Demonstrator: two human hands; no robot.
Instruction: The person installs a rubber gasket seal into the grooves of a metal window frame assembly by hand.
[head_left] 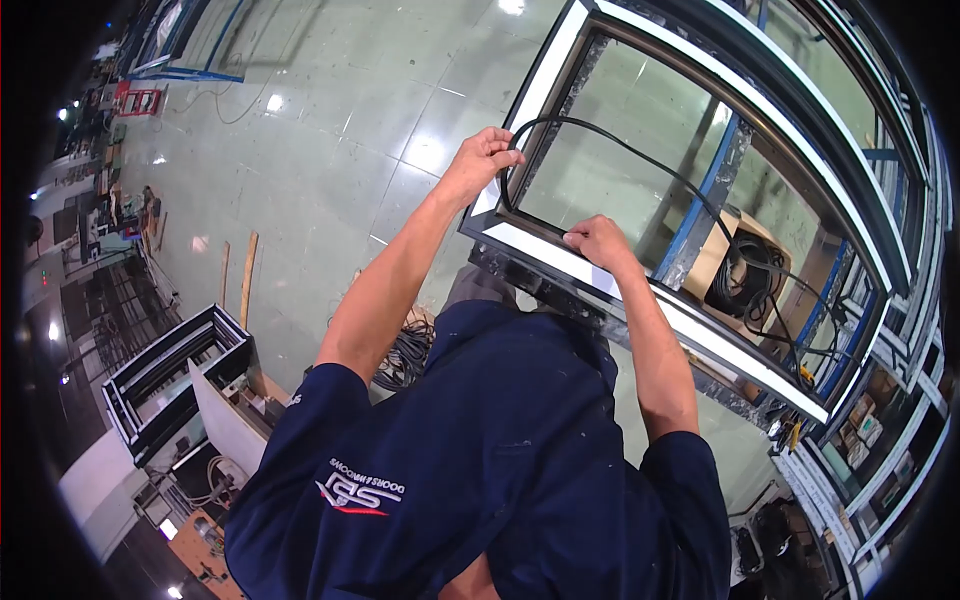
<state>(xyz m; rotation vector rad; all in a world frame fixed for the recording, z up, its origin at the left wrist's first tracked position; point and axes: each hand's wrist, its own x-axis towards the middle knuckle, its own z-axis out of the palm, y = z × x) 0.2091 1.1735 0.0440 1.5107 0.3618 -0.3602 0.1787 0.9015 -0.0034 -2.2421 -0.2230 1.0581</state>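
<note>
A black rubber gasket [640, 152] arcs across the opening of a window frame [550, 255], which has dark edges and white faces. At the frame's near-left corner my left hand [482, 163] pinches the gasket where it loops down toward the corner. My right hand [602, 243] is closed at the inner edge of the near side, its fingertips pressed down on the gasket lying along that edge. What lies under those fingertips is partly hidden.
Beneath the frame, a cardboard box [712, 262] holds a coil of black gasket [745, 280]. Blue support bars [715, 190] carry the frame. More frames [900, 150] stand at right. A dark frame stack [178, 375] and wooden sticks [249, 275] are at left.
</note>
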